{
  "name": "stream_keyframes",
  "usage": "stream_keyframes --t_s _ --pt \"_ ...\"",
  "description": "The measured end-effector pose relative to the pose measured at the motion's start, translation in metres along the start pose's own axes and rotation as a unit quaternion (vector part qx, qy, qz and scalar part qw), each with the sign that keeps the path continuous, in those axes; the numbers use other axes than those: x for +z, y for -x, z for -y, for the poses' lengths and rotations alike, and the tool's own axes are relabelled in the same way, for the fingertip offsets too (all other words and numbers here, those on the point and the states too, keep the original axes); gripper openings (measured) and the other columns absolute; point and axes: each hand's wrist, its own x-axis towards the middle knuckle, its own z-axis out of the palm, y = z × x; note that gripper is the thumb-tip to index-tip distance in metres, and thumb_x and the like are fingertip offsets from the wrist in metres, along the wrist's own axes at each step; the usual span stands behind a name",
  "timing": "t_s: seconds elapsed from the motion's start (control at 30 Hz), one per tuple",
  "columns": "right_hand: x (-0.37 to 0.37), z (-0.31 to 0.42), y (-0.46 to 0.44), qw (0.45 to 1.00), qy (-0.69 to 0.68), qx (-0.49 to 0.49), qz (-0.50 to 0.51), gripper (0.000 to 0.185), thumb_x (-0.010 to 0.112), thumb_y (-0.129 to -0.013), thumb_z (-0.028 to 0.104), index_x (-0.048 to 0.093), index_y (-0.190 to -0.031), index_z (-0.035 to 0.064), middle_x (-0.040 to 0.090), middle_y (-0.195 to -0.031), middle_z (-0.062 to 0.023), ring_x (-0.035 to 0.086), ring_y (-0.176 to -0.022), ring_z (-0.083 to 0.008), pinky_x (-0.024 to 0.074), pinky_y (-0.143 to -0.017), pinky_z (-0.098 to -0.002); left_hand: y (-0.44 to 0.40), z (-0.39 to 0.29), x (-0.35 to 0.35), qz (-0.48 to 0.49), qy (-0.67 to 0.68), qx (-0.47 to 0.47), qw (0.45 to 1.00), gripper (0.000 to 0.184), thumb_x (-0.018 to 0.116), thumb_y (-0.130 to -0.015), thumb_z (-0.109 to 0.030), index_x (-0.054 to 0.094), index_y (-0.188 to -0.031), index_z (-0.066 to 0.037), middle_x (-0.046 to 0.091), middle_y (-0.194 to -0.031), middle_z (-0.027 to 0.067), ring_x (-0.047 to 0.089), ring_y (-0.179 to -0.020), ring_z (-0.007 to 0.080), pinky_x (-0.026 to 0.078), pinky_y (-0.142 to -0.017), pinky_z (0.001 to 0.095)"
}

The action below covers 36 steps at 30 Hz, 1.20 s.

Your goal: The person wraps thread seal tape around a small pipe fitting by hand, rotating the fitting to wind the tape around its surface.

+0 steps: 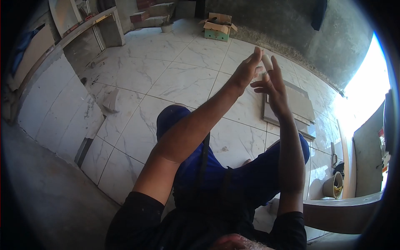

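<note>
My left hand [246, 73] is raised in front of me at the upper middle, turned partly edge-on with its fingers stretched out. Close to its right side is my right hand [276, 89], fingers spread and pointing up and toward the left hand. A white finger covering [267, 62] sits on one finger of the right hand, and another fingertip there also looks whitish. Neither palm shows anything held. Whether the fingertips of the two hands touch, I cannot tell. Below the hands are my knees in blue trousers [212, 166].
Flat grey slabs [296, 102] lie stacked behind my right hand on the marble-patterned tile floor [183, 79]. A green and brown cardboard box [216, 31] stands by the far wall. A bucket [332, 186] is at lower right. A broken tile piece [111, 101] lies left.
</note>
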Motion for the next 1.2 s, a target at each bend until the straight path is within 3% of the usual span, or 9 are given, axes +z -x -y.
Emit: stream_keyframes --t_s 0.23,0.47,0.5,0.63,0.73,0.87,1.0,1.13,1.2 --pt "-0.013 0.011 -0.002 0.996 -0.075 0.023 -0.047 0.073 0.049 -0.102 0.036 0.007 -0.154 0.0082 0.039 -0.144 -0.0195 0.066 -0.099 -0.0247 0.0560 -0.078 -0.0341 0.003 -0.003 -0.001 -0.017 -0.039 -0.025 0.999 0.108 0.029 -0.085 -0.083 0.019 -0.151 0.002 0.020 -0.157 0.0247 0.027 -0.142 0.0434 0.022 -0.114 0.0497" --pt "-0.018 0.013 -0.005 0.961 0.039 -0.084 -0.260 0.083 0.057 -0.098 0.037 0.005 -0.154 0.0049 0.026 -0.149 -0.0259 0.064 -0.104 -0.0271 0.0553 -0.082 -0.0354 0.005 -0.006 0.003 -0.008 -0.065 -0.010 0.998 0.106 0.026 -0.086 -0.083 0.026 -0.149 0.002 0.027 -0.154 0.0247 0.031 -0.140 0.0414 0.026 -0.113 0.0483" --pt "-0.016 0.012 -0.005 0.961 0.028 -0.097 -0.259 0.085 0.060 -0.096 0.034 0.004 -0.154 0.0055 0.030 -0.148 -0.0274 0.064 -0.104 -0.0274 0.0552 -0.082 -0.0351 0.005 -0.005 0.003 0.000 -0.071 -0.001 0.998 0.105 0.025 -0.086 -0.082 0.028 -0.149 0.002 0.029 -0.153 0.0246 0.032 -0.140 0.0411 0.027 -0.112 0.0480" --pt "-0.018 0.022 0.000 0.998 -0.039 -0.039 -0.011 0.088 0.063 -0.093 0.023 0.002 -0.154 0.0063 0.037 -0.145 -0.0283 0.064 -0.105 -0.0282 0.0554 -0.080 -0.0327 0.002 -0.003 0.003 0.016 -0.077 -0.007 0.997 0.099 0.025 -0.088 -0.080 0.040 -0.143 0.000 0.041 -0.147 0.0231 0.038 -0.137 0.0397 0.031 -0.110 0.0463" --pt "-0.020 0.025 -0.003 0.992 -0.014 -0.101 -0.079 0.088 0.064 -0.092 0.022 0.003 -0.154 0.0056 0.033 -0.147 -0.0276 0.064 -0.107 -0.0286 0.0556 -0.081 -0.0330 0.003 -0.003 0.003 -0.013 -0.075 -0.006 0.997 0.097 0.025 -0.088 -0.080 0.045 -0.141 -0.001 0.047 -0.143 0.0216 0.042 -0.135 0.0376 0.033 -0.109 0.0448" --pt "-0.020 0.023 -0.003 0.974 0.020 -0.090 -0.207 0.090 0.065 -0.091 0.017 0.002 -0.154 0.0038 0.025 -0.152 -0.0265 0.061 -0.112 -0.0290 0.0546 -0.084 -0.0349 0.005 -0.006 0.002 -0.045 -0.073 0.008 0.996 0.092 0.028 -0.089 -0.078 0.049 -0.139 -0.003 0.053 -0.136 0.0182 0.048 -0.128 0.0313 0.036 -0.105 0.0416" --pt "-0.017 0.025 0.003 0.999 -0.014 -0.011 0.034 0.092 0.067 -0.088 0.012 0.004 -0.154 0.0056 0.024 -0.153 -0.0254 0.062 -0.105 -0.0230 0.0528 -0.086 -0.0333 0.003 -0.003 0.003 -0.039 -0.046 0.018 0.998 0.085 0.033 -0.092 -0.074 0.053 -0.135 -0.004 0.060 -0.126 0.0128 0.055 -0.117 0.0231 0.040 -0.100 0.0378" --pt "-0.012 0.014 -0.002 0.999 0.007 -0.042 0.012 0.095 0.070 -0.086 0.008 0.005 -0.155 0.0062 0.029 -0.151 -0.0244 0.062 -0.100 -0.0182 0.0519 -0.084 -0.0298 0.002 -0.002 0.002 -0.046 -0.026 0.010 0.999 0.082 0.035 -0.093 -0.072 0.054 -0.133 -0.003 0.062 -0.122 0.0112 0.057 -0.111 0.0206 0.042 -0.097 0.0366" --pt "-0.013 0.018 -0.002 0.999 0.006 -0.032 0.003 0.096 0.071 -0.086 0.011 0.004 -0.155 0.0060 0.028 -0.152 -0.0245 0.062 -0.103 -0.0207 0.0519 -0.086 -0.0310 0.003 -0.002 0.002 -0.046 -0.026 0.010 0.999 0.084 0.035 -0.092 -0.073 0.054 -0.132 -0.002 0.061 -0.124 0.0121 0.057 -0.112 0.0210 0.042 -0.097 0.0366"
